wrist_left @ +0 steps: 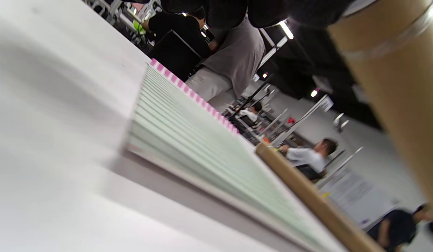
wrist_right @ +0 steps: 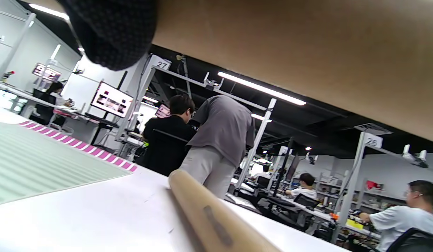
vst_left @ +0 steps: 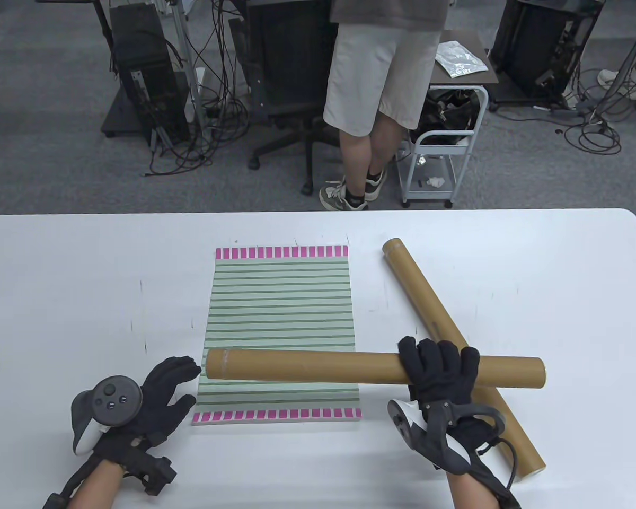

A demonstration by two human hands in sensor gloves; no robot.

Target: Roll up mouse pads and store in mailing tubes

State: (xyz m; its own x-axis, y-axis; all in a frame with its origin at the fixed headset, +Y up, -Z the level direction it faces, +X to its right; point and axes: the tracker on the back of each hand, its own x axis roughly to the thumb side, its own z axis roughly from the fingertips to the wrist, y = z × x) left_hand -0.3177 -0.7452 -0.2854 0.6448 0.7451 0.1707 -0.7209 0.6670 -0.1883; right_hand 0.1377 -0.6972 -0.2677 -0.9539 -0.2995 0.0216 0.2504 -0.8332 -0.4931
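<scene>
Seen from above: a white tabletop (vst_left: 85,265), two gloved hands entering from the near edge.

Right hand (vst_left: 441,371) wrapped around a brown cardboard tube (vst_left: 307,366), fingers curled over its top, gripping toward its right end. Tube held level, long axis running left to right, parallel to the near edge, crossing above the near part of a flat mouse pad (vst_left: 281,318). Whether tube and pad touch cannot be told.

Mouse pad green-striped with pink bands at its near and far ends, lying flat and unrolled at the middle of the tabletop, long axis pointing from near edge to far edge, so at right angles to the held tube.

Left hand (vst_left: 156,395) holding nothing, fingers spread loosely, fingertips just beside the tube's left end and beside the pad's near left corner. Probably the nearer hand for steadying that tube end or starting the roll at the pad's near edge.

Second tube (vst_left: 418,294) resting on the tabletop right of the pad, slanted from far-left to near-right, passing under the held tube near the right hand.
</scene>
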